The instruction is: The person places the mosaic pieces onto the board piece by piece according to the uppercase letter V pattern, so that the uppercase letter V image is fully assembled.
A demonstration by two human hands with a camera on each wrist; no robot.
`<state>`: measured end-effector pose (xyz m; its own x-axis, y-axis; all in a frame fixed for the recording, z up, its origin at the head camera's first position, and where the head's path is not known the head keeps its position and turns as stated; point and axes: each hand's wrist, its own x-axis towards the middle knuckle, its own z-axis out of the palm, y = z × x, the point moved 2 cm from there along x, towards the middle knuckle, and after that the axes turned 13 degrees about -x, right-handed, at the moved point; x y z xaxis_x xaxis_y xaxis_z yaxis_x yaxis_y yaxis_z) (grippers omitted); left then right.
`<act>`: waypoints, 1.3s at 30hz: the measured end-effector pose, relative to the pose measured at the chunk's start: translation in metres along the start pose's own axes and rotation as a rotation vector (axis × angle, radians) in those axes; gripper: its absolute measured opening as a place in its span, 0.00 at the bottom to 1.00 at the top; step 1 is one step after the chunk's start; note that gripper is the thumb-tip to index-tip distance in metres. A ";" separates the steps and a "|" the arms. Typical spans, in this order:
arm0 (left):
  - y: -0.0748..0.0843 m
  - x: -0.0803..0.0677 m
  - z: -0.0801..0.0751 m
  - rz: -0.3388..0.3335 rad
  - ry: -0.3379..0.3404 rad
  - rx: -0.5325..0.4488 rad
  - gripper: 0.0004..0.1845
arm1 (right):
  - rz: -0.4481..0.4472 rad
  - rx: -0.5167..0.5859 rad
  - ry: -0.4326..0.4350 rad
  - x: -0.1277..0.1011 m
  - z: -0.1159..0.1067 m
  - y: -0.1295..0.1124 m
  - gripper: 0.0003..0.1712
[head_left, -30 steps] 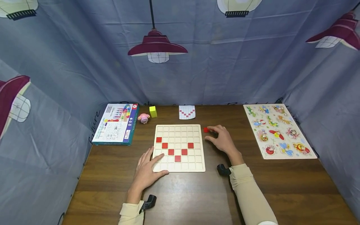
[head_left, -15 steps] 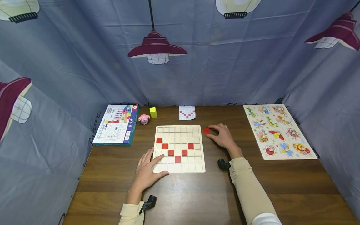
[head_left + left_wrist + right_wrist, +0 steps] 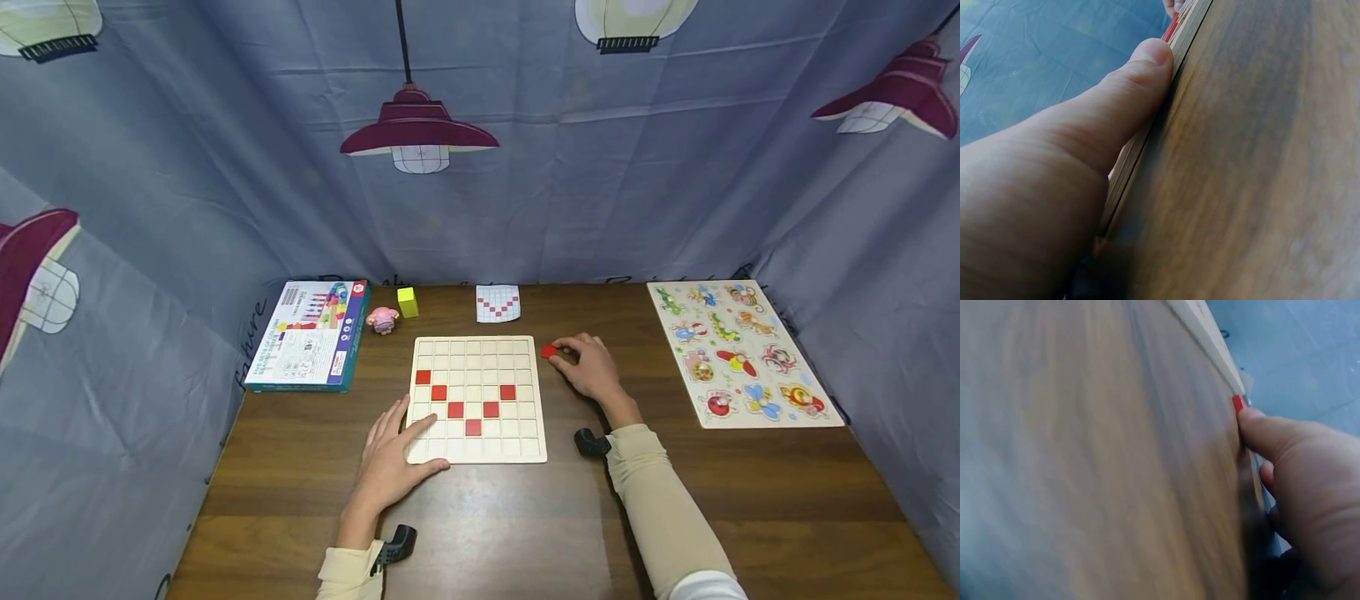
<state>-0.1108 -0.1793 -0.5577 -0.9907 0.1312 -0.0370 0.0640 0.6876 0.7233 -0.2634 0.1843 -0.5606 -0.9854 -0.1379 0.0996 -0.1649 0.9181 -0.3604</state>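
In the head view a cream grid board (image 3: 487, 358) lies on the table, with several red square tiles (image 3: 472, 427) set in a V-like pattern. My left hand (image 3: 386, 467) rests on its near left corner, fingers spread along the left side and over the surface. The left wrist view shows that thumb (image 3: 1141, 75) against the board's edge. Just right of the board's far right corner, my right hand (image 3: 592, 371) pinches one loose red tile (image 3: 549, 352) between thumb and forefinger. In the right wrist view the tile (image 3: 1239, 403) sticks out past the thumb.
A small pattern card (image 3: 498, 303) lies behind the board. To the back left are a boxed game (image 3: 307, 333), a pink figurine (image 3: 382, 320) and a yellow block (image 3: 407, 302). An animal picture board (image 3: 742, 350) lies at the right. Blue curtain (image 3: 525, 192) surrounds the table.
My right thumb and forefinger, earlier beside the loose red tile with a gap at the thumb, have closed in on it. The left hand stays on the board.
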 end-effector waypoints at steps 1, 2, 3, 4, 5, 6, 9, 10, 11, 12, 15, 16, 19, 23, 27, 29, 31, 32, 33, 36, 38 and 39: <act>0.000 -0.001 0.000 -0.002 -0.001 0.002 0.43 | -0.009 -0.008 0.016 -0.001 0.002 0.000 0.20; -0.001 -0.001 -0.001 -0.002 -0.001 0.003 0.43 | -0.016 -0.016 0.028 -0.001 0.004 -0.001 0.20; -0.001 -0.002 -0.001 -0.005 -0.002 0.006 0.43 | -0.024 -0.018 0.042 -0.002 0.005 -0.002 0.19; -0.001 -0.002 -0.002 -0.005 0.000 0.006 0.43 | -0.031 -0.022 0.056 -0.003 0.006 -0.002 0.19; -0.001 -0.002 -0.002 -0.003 0.000 0.005 0.43 | -0.036 -0.019 0.071 -0.003 0.006 -0.002 0.18; 0.000 -0.002 -0.002 -0.005 -0.002 0.006 0.43 | -0.039 -0.013 0.085 -0.004 0.006 -0.003 0.18; 0.001 -0.001 -0.001 -0.005 -0.006 0.001 0.43 | -0.034 0.031 0.111 -0.007 0.003 -0.003 0.17; 0.001 0.000 -0.001 -0.007 -0.008 -0.003 0.43 | -0.035 0.046 0.112 -0.009 0.001 -0.003 0.16; 0.002 0.000 0.000 -0.007 -0.010 -0.005 0.43 | -0.036 0.067 0.104 -0.010 0.000 -0.004 0.16; 0.002 0.001 0.000 -0.009 -0.012 -0.007 0.43 | -0.034 0.080 0.094 -0.012 -0.001 -0.005 0.16; 0.002 0.001 0.000 -0.009 -0.012 -0.011 0.43 | -0.055 0.103 0.057 -0.017 -0.001 -0.009 0.16; 0.003 0.001 0.000 -0.008 -0.012 -0.013 0.43 | -0.066 0.102 0.047 -0.019 -0.001 -0.011 0.16; 0.003 0.001 0.000 -0.010 -0.013 -0.016 0.43 | -0.109 0.088 0.022 -0.022 -0.003 -0.020 0.16; 0.002 0.000 0.001 -0.017 -0.006 -0.006 0.43 | -0.170 0.056 -0.024 -0.025 -0.004 -0.030 0.17; 0.001 -0.002 0.001 0.007 0.019 -0.003 0.42 | -0.198 0.019 -0.061 -0.027 -0.004 -0.038 0.18; 0.001 -0.002 0.001 0.021 0.030 -0.006 0.42 | -0.207 0.005 -0.071 -0.027 -0.003 -0.041 0.17; 0.001 -0.002 0.001 0.026 0.031 -0.008 0.42 | -0.217 -0.001 -0.074 -0.027 -0.002 -0.043 0.16; 0.001 -0.001 0.001 0.022 0.028 -0.008 0.42 | -0.221 -0.002 -0.074 -0.027 -0.001 -0.044 0.15; 0.000 -0.001 0.001 0.022 0.025 -0.004 0.42 | -0.225 -0.003 -0.074 -0.027 -0.001 -0.045 0.15; 0.000 0.000 0.000 0.014 0.015 -0.001 0.42 | -0.237 -0.013 -0.079 -0.027 -0.001 -0.047 0.14; 0.000 0.000 0.000 0.016 0.017 -0.003 0.42 | -0.245 -0.018 -0.084 -0.027 -0.001 -0.048 0.15; 0.000 -0.001 0.000 0.021 0.021 -0.004 0.42 | -0.248 -0.020 -0.085 -0.027 -0.001 -0.049 0.15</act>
<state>-0.1102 -0.1792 -0.5574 -0.9913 0.1312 -0.0074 0.0849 0.6820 0.7264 -0.2285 0.1434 -0.5445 -0.9151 -0.3896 0.1042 -0.4019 0.8592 -0.3165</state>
